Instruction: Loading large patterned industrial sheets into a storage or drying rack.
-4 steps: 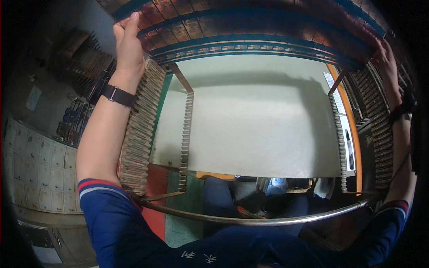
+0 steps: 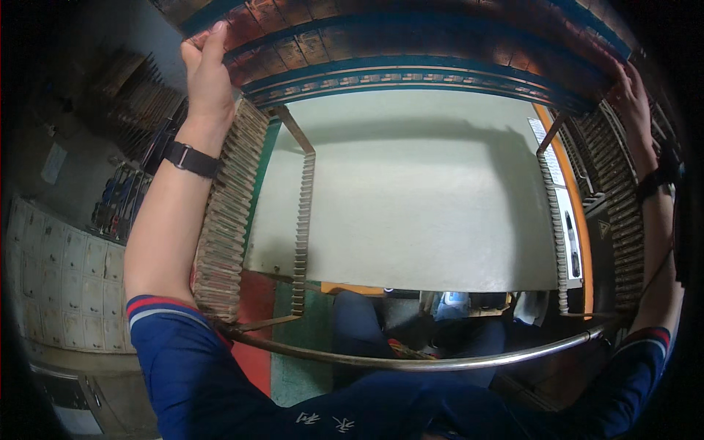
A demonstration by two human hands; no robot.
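Note:
A large copper-coloured circuit board panel with dark blue-green bands spans the top of the view, its near edge above a slotted rack. My left hand holds the panel's left edge, thumb and fingers closed on it. At the opposite edge my right hand grips the panel; some of its fingers are in shadow. Below the panel are the rack's comb-like sides, a ribbed left side and a ribbed right side. A curved metal bar crosses the rack's near end. The panel's far part is out of view.
Between the rack sides a pale worktop shows, with an orange edge strip and a pen at the right. Lockers stand at the left, with more racks behind them. My legs are beneath the bar.

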